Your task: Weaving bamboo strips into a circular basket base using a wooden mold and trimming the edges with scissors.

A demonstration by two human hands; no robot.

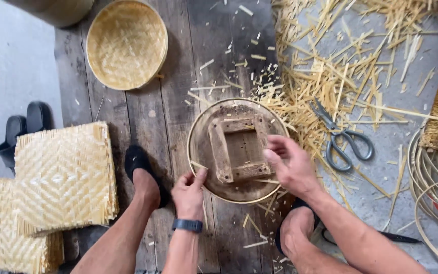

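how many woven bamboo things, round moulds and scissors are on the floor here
round woven bamboo tray: 1
stacks of square woven bamboo mats: 2
round wooden mould with square block: 1
grey metal scissors: 1
total: 5

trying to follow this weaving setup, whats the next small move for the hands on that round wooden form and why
Probably press the thin hoop snug round the round wooden form. The left hand pinches the rim at its lower left, while the right hand rests on the square wooden frame on top, steadying it. The hoop seems to ring the edge, so seating it evenly looks like the nearest step.
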